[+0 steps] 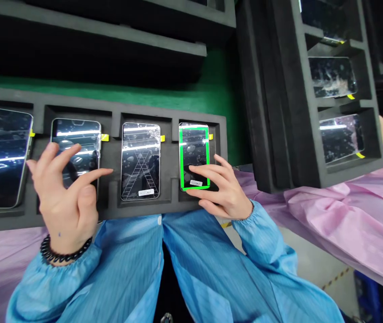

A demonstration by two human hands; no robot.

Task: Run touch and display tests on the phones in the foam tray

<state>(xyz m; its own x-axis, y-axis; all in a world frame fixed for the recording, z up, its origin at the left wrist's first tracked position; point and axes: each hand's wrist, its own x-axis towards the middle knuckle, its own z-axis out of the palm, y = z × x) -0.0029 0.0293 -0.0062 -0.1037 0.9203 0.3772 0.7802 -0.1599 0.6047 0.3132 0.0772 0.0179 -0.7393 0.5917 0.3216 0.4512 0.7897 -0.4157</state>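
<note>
A: Log the positions. What is at centre frame?

B: A black foam tray (110, 197) lies across the frame, on a green surface (218, 78). It has four slots, each holding a smartphone lying screen up. A green rectangular outline (194, 128) marks the rightmost smartphone (194, 150).

A: State of the hands?

B: The right hand (223, 188) lies over the lower part of that marked smartphone, fingers curved across it. Contact is clear; whether it is gripping, I cannot tell. The left hand (65, 199) is open, fingers spread, in front of the second smartphone (77, 139) from the left, and no contact shows.

A: Why this arrangement?

B: Judging by the layout, the foam walls keep the screens apart and protected from scratches. The yellow tabs (105, 137) beside each slot look like pull tabs for protective film, though that is uncertain.

A: Anything else in view?

B: A second foam rack (299, 134) with more smartphones stands at upper right. The person wears blue sleeves (261, 237) and a black coiled bracelet (63, 253) on the left wrist.
</note>
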